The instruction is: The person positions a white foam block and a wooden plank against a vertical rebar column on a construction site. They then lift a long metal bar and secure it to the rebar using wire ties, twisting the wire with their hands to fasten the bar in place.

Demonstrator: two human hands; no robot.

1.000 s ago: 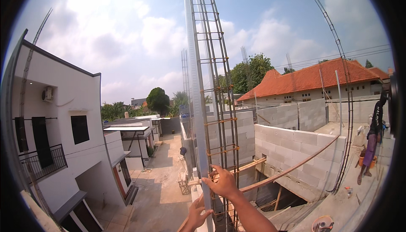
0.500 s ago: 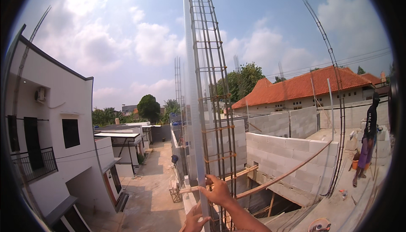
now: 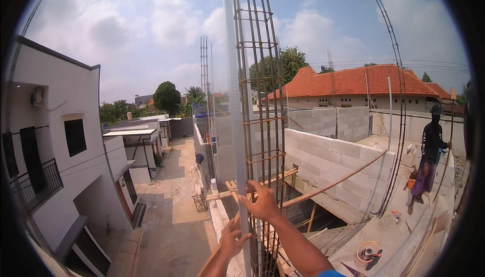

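Observation:
A long, pale metal profile [image 3: 235, 100] stands nearly upright and runs out of the top of the view. Its surface has a ribbed edge. My right hand [image 3: 263, 202] grips it from the right, thumb and fingers closed on either side. Lower down, my left hand [image 3: 232, 239] is closed around it from the left, with part of its grip hidden. Just to the right rises a tall rebar column cage [image 3: 260, 105] with rusty ties, close beside the profile. Bamboo poles [image 3: 277, 177] cross near its lower part, behind my hands.
White block walls [image 3: 338, 157] surround a dark opening [image 3: 326, 216] on the right. A curved wooden plank [image 3: 336, 182] slants above it. At far right a co-worker [image 3: 428, 150] stands by a thin pole; a tub of tools [image 3: 369, 253] sits nearer. Below left lies a paved lane [image 3: 169, 201].
The view has tilted down, bringing the whole tub into sight. Both hands keep their hold on the profile. The co-worker has changed stance, with an arm now out toward a pole.

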